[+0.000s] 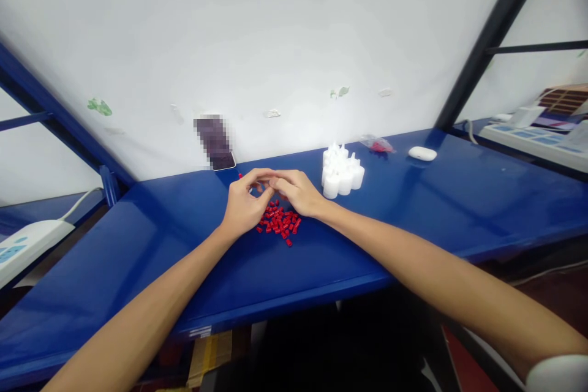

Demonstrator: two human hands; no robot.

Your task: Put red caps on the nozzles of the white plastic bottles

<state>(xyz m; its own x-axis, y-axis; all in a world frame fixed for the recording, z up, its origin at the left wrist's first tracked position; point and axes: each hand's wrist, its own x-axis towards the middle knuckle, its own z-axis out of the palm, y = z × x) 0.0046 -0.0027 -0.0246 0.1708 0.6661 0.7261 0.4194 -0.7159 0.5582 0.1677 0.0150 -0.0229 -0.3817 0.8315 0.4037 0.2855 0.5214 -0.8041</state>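
My left hand (pixel 245 202) and my right hand (pixel 296 188) meet at the fingertips, just above the blue tabletop (pixel 312 257). Both are closed, thumbs and fingers pressed together, and whatever they pinch is hidden or too small to make out. Right below them lies a loose pile of small red caps (pixel 280 220), partly covered by the hands. One more red piece (pixel 240 176) shows behind my left hand. To the right of my right hand stands a tight group of small white bottles (pixel 339 174) with pointed tips, upright.
A phone (pixel 223 161), partly blurred, leans on the wall at the back left. Behind the bottles is a clear bag (pixel 380 145) with red pieces. A rounded white case (pixel 422 153) lies farther right. Power strips (pixel 30 245) sit beyond the metal frame posts on both sides.
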